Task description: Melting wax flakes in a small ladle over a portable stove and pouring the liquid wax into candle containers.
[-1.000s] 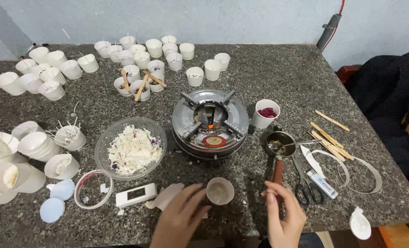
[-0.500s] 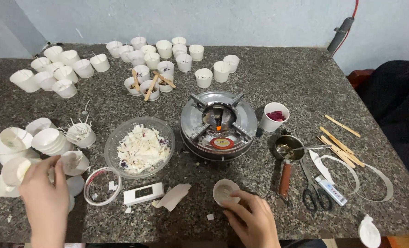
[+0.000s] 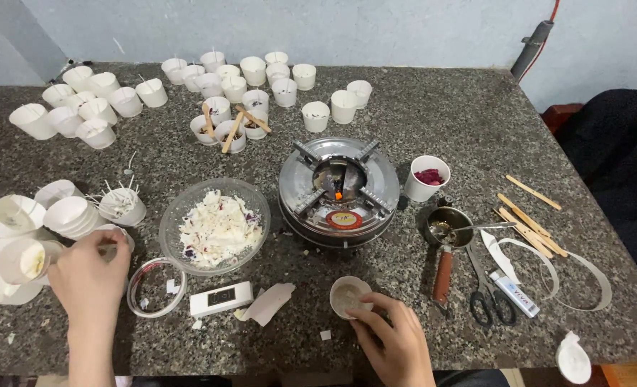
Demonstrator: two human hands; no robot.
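Observation:
My right hand (image 3: pixel 392 342) grips a small white paper cup (image 3: pixel 348 294) standing at the table's front edge, just below the round metal gas stove (image 3: pixel 338 190). My left hand (image 3: pixel 89 276) reaches into the cluster of white paper cups (image 3: pixel 28 228) at the left, fingers closed around a tipped cup whose rim (image 3: pixel 123 233) shows just past my fingers. A glass bowl of white wax flakes (image 3: pixel 214 226) sits between my hands and the stove.
Many white cups with wicks (image 3: pixel 225 86) stand at the back. A cup of red bits (image 3: pixel 426 177), a small wooden-handled pan (image 3: pixel 447 233), scissors (image 3: pixel 484 283), wooden sticks (image 3: pixel 526 218), a white scale (image 3: pixel 221 298) and a round lid (image 3: pixel 155 287) lie around.
My left hand went from beside the small cup far left to the cup cluster. My right hand moved from near the pan handle onto the small cup.

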